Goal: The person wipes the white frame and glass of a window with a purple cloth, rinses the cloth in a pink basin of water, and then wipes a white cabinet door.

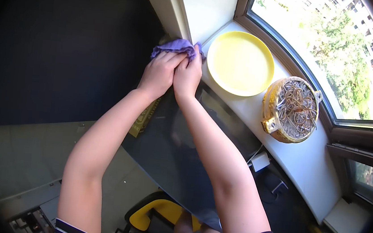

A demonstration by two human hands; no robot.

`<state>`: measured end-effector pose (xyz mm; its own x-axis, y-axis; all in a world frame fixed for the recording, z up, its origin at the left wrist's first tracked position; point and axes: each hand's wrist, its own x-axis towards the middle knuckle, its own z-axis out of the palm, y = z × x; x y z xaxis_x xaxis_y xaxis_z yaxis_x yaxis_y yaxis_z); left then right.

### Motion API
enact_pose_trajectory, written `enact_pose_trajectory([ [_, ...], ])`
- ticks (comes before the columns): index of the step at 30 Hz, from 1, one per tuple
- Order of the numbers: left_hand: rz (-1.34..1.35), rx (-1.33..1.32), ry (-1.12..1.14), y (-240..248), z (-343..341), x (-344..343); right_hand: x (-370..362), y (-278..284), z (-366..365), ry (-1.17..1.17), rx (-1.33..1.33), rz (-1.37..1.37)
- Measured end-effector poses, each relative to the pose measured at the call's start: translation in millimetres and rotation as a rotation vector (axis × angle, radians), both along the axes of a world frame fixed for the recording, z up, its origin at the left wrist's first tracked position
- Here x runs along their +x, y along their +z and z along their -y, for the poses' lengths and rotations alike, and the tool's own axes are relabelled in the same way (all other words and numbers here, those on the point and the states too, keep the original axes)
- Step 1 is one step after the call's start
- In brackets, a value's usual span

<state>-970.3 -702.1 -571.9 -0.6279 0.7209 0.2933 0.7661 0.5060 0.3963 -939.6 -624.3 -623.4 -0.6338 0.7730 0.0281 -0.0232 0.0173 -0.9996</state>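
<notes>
A crumpled purple cloth point(175, 48) is bunched at the base of the wall corner, at the far end of the dark glossy tabletop point(178, 151). Both arms stretch forward to it, the hands side by side and touching. My left hand point(158, 72) presses on the cloth with bent fingers. Closed around the cloth's right part is my right hand point(188, 76), thumb up. Some of the fingertips are hidden in the folds. A round yellow plate point(241, 63) lies on the white windowsill point(298, 172), just right of my right hand.
An ornate yellow-brown pot point(271, 100) filled with grey, curly, stick-like bits stands on the sill by the window point(318, 48). A patterned gold strip point(140, 123) lies under my left forearm. Below are a white box point(260, 161) with a cable and a yellow chair point(141, 217).
</notes>
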Motion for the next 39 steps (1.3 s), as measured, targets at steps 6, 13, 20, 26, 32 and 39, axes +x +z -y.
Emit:
enact_pose_trajectory([
  [6,0.468,0.289,0.156,-27.7,29.4,30.9,80.5,7.9,22.4,0.159,0.139,0.076],
  [13,0.328,0.327,0.072,-31.8,-22.0,11.1,79.7,-7.8,-1.4,0.266,-0.096,-0.005],
  [20,0.168,0.043,0.048,-54.7,-39.6,10.2,93.9,-34.9,-21.9,0.368,-0.181,0.166],
  [26,0.182,0.098,0.099,-62.9,-41.2,47.4,140.2,-45.4,-14.4,0.284,-0.341,0.206],
  [32,0.206,0.189,0.166,-56.9,-49.5,76.3,165.2,-42.4,-24.2,0.234,-0.538,0.159],
  [39,0.387,0.327,0.216,-69.2,-59.4,155.3,219.5,-15.8,-22.9,0.005,-0.609,0.125],
])
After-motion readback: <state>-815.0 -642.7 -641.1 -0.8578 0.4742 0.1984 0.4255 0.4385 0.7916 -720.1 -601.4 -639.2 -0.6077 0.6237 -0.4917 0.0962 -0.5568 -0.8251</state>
